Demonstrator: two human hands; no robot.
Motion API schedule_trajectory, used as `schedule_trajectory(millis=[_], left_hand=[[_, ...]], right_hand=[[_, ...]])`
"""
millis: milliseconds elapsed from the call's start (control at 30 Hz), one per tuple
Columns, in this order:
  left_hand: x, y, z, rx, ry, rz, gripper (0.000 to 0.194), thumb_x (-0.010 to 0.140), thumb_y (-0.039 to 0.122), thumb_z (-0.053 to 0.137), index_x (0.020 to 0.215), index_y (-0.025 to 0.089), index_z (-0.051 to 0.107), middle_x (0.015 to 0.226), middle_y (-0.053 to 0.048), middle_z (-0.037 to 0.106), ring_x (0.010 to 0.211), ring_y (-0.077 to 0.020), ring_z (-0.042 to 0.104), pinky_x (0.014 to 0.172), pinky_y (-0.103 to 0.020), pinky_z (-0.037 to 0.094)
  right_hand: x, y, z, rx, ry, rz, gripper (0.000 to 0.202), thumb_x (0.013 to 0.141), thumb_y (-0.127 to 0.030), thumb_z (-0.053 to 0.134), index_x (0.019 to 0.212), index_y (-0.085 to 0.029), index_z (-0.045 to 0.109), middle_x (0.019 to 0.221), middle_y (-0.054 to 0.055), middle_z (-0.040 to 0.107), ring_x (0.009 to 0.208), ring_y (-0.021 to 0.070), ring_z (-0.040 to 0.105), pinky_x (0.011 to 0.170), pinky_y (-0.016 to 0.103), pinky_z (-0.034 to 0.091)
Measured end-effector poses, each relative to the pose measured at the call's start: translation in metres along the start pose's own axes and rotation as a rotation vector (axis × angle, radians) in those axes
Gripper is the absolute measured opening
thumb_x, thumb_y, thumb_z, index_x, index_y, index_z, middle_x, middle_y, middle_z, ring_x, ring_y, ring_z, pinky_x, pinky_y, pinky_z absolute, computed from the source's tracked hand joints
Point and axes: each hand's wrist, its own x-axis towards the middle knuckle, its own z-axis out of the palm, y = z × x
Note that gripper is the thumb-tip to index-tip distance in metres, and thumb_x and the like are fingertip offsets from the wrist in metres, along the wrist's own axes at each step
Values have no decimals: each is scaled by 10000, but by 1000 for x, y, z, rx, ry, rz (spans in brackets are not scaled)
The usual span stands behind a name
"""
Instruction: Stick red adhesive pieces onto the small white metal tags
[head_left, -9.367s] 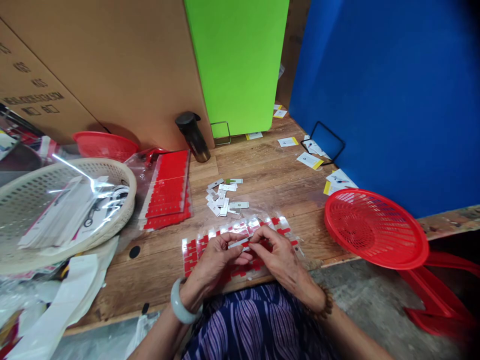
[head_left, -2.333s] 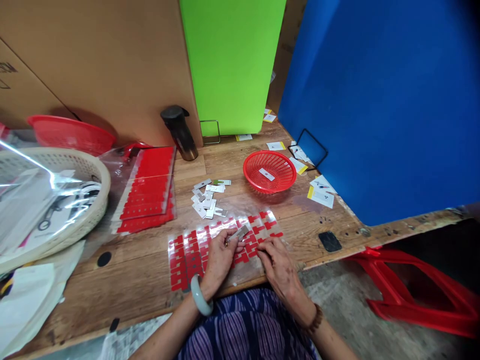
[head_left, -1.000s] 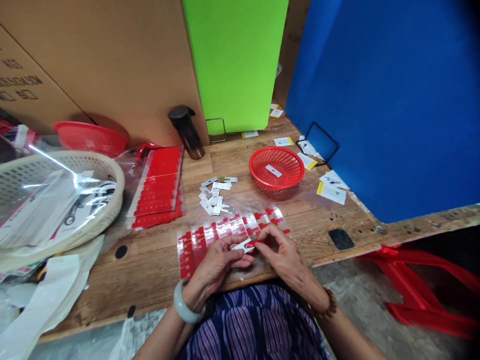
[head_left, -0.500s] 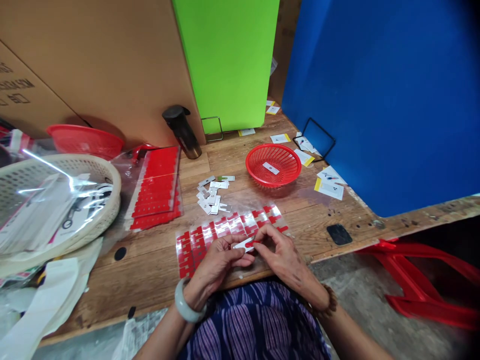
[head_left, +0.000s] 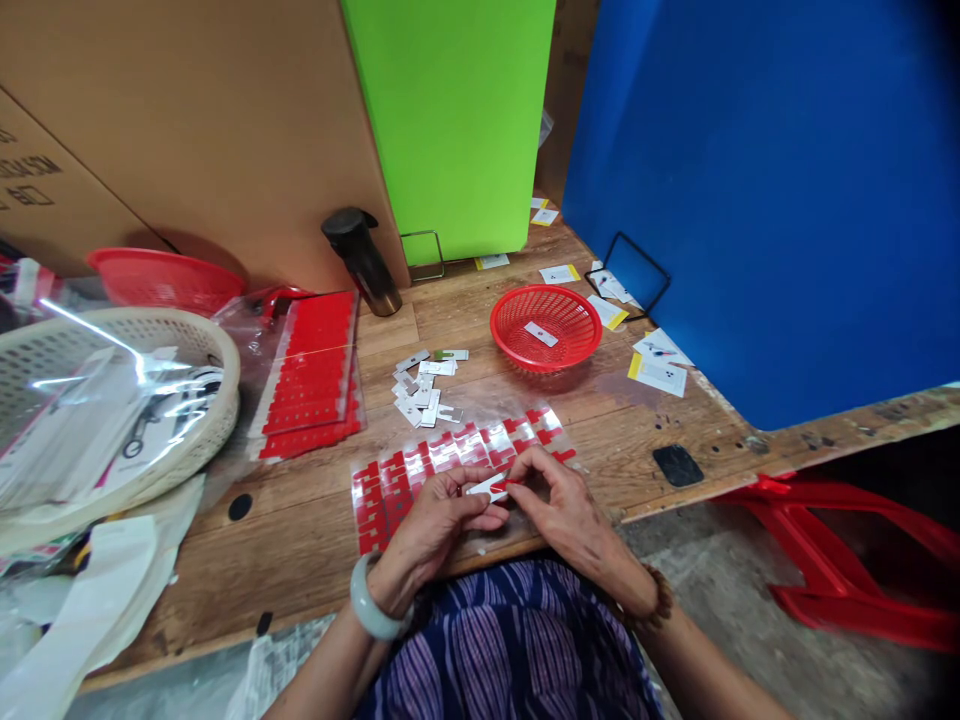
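Observation:
My left hand (head_left: 444, 512) pinches a small white-silver plate (head_left: 484, 487) near the table's front edge. With thumb and finger closed, my right hand (head_left: 564, 508) grips a small red sticker (head_left: 501, 485) lying against the plate's right end. Under and beyond both hands spreads a clear sheet of red stickers (head_left: 442, 450). Several loose plates (head_left: 427, 388) lie in a pile behind that sheet. One more plate (head_left: 541, 333) rests inside a red basket (head_left: 507, 350) farther back.
Stacked red sticker sheets (head_left: 307, 360) and a cream basket (head_left: 225, 400) of packaged papers occupy the left side. A dark flask (head_left: 364, 262) stands by the cardboard (head_left: 262, 130). Green (head_left: 457, 120) and blue boards (head_left: 750, 200) rise behind, with cards (head_left: 660, 372) beside the blue one.
Both hands stay almost in place at the plate. The red sticker at its right end has shifted slightly and looks narrower. The whole view has moved a little.

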Motion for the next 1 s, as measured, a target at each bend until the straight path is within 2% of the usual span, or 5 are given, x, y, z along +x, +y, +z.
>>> schedule_trajectory(millis=[467, 700, 1000], left_hand=[[3, -9, -12, -21, -49, 33, 334, 738, 28, 636, 1062, 52, 561, 743, -123, 726, 631, -153, 704, 640, -203, 560], [3, -5, -11, -6, -59, 35, 327, 740, 14, 613, 1064, 46, 581, 726, -121, 723, 630, -153, 704, 666, -214, 560], [1, 0, -5, 5, -38, 4, 300, 743, -4, 582, 1040, 40, 605, 679, -108, 716, 593, -138, 694, 625, -182, 546]], right_hand=[[-1, 2, 3, -29, 5, 8, 120, 769, -82, 507, 760, -201, 493, 728, -36, 543, 686, 115, 512, 659, 228, 389], [-3, 3, 3, -16, -1, 3, 130, 777, -72, 514, 761, -200, 493, 734, -39, 537, 695, 111, 510, 669, 223, 391], [-5, 2, 1, -24, -7, -32, 126, 810, -81, 492, 788, -205, 501, 753, -31, 537, 711, 119, 514, 674, 233, 394]])
